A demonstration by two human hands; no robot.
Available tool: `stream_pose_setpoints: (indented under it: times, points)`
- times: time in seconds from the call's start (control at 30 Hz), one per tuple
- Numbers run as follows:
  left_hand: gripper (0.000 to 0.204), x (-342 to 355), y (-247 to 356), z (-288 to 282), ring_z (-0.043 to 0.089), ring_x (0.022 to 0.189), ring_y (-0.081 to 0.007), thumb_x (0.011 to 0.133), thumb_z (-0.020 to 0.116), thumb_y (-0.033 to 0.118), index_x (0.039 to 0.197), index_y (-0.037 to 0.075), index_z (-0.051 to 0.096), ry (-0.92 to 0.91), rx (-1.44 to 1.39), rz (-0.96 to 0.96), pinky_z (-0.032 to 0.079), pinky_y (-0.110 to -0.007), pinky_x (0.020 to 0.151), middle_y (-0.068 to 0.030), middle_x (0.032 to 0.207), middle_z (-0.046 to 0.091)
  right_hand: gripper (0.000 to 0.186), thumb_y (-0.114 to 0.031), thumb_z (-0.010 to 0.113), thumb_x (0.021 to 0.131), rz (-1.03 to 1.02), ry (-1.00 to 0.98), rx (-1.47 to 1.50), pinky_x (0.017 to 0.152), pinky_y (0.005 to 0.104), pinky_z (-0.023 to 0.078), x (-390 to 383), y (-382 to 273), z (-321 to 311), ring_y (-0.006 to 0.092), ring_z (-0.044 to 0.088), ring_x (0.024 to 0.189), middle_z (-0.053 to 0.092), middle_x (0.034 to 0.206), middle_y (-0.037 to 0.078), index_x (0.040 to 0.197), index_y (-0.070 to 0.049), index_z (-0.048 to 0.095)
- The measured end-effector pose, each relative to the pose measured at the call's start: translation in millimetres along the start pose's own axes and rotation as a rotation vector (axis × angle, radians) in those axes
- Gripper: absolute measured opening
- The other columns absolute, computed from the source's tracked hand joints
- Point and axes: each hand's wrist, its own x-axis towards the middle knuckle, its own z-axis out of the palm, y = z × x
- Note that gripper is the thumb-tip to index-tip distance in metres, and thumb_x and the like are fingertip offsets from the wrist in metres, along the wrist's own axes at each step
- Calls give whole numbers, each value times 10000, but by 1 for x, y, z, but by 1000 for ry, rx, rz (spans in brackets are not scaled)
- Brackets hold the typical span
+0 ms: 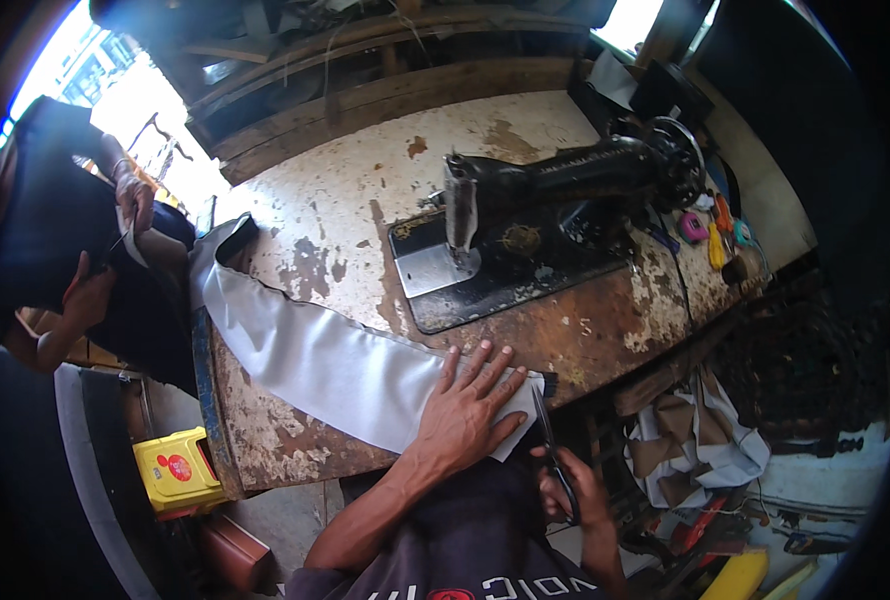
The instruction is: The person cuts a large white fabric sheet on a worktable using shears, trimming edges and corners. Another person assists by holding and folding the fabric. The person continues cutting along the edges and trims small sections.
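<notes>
Nearest the wearer, the right hand is closed around the handles of a pair of black-handled metal scissors, whose blades point away from the body beside the right-hand end of a long, silver-grey strip of smooth sheet material; whether the blades touch its edge cannot be determined. The left hand is spread flat on that same end, palm down, fingers extended, grasping nothing. The strip lies along the near edge of a worn wooden table with flaking whitish paint, running leftward to the table's left corner, where its far end curls up and shows a dark underside. Below the table on the left is a yellow plastic container with a red round mark; below on the right, a crumpled white-and-brown bundle. Beyond the strip stands a black sewing machine with a bright metal plate, upright on its flat base. To its right lie a pink round object and a yellow-handled tool. At the far left, a co-worker in dark clothing holds a piece of greyish material with a raised hand.
</notes>
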Motion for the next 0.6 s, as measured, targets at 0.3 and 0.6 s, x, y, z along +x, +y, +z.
stream_pose_setpoints:
  times: [0.3, 0.6]
  points:
    - [389, -30, -72, -58, 647, 1208, -397, 919, 729, 27, 1307, 51, 723, 509, -25, -295, 529, -496, 1060, -207, 1275, 693, 701, -147, 904, 785, -388, 592, -1102, 906, 462, 536, 30, -105, -33, 349, 691, 1005, 707, 1061, 164, 1430, -63, 644]
    - [275, -45, -151, -92, 652, 1113, -338, 934, 736, 106, 1206, 101, 770, 434, 117, -317, 499, -451, 1014, -106, 1267, 715, 599, -130, 817, 870, -523, 607, -1416, 1022, 478, 534, 109, -178, 21, 457, 676, 1180, 712, 1272, 262, 1425, -6, 630]
